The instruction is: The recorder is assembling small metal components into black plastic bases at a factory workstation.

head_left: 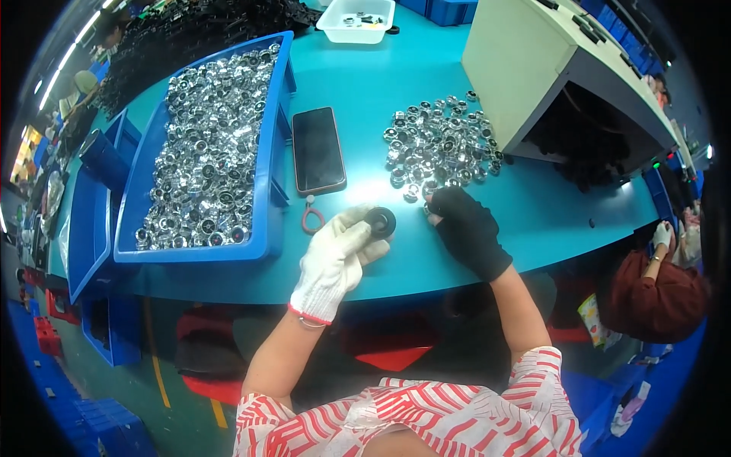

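My left hand (335, 259), in a white knit glove with a red cuff, pinches a black ring (380, 223) between thumb and fingers, holding it just above the table. My right hand (466, 231) wears a black glove with bare fingertips. Its fingers are curled together at the near edge of a loose heap of small shiny metallic round parts (442, 141). Whatever lies between those fingertips is mostly hidden. Both hands are close to each other, with a short gap between them.
A blue bin (263, 221) full of similar shiny parts stands left. Beside it lie a phone (318, 149) and a pink loop (311, 220). A cream open-fronted box (525, 61) stands right; a white tray (356, 34) sits at the back. Another person (659, 289) is at far right.
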Tool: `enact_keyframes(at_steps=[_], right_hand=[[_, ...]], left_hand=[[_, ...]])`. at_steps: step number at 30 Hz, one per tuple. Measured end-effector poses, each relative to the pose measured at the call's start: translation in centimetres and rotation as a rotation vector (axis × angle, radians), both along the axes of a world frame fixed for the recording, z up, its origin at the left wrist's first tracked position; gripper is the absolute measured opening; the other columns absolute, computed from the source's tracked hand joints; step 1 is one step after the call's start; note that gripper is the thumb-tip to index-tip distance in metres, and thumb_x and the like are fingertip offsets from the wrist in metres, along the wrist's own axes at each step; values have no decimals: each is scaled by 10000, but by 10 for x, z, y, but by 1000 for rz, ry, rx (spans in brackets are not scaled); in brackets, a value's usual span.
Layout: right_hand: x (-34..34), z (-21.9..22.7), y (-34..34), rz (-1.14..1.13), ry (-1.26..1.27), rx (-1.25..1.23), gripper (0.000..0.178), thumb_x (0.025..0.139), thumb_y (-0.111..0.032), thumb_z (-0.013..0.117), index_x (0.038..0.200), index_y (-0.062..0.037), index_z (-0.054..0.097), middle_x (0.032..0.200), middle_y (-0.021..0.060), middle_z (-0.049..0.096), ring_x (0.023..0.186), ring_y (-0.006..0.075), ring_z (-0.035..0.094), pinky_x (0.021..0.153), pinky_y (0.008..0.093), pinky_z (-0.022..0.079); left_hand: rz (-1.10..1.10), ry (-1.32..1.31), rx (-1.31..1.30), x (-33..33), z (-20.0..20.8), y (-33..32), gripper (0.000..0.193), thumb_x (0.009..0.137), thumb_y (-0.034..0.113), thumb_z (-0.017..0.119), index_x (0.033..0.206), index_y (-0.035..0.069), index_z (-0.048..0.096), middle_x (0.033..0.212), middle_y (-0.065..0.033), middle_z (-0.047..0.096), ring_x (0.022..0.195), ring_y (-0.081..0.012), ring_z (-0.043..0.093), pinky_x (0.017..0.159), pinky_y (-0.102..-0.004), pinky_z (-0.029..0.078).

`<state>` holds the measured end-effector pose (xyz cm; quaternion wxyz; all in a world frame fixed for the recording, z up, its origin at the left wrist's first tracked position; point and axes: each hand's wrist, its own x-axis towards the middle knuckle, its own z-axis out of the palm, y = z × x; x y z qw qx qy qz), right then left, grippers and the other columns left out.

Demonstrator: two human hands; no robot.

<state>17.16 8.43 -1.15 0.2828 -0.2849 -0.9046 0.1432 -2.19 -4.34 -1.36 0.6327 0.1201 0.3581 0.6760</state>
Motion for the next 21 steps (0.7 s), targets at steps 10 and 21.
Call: enact_keyframes(at_steps=[10,21], right_hand=[[-15,28,-25,330,435,-466,292,771,11,683,1047,-44,605,985,91,613,834,175,630,611,273,509],[-23,25,-31,228,273,-221,295,697,19,722,958,-59,609,918,78,617,723,176,619,596,269,496]], left_hand=[[55,50,-9,8,-2,-1,333,845,74,643,1148,-19,541,1005,-123,639,873,-229,662,712,-314,596],[76,223,66,23,5,3,383,833,23,629,1175,-69,483,1085,-147,596,924,-210,637,800,-354,566]])
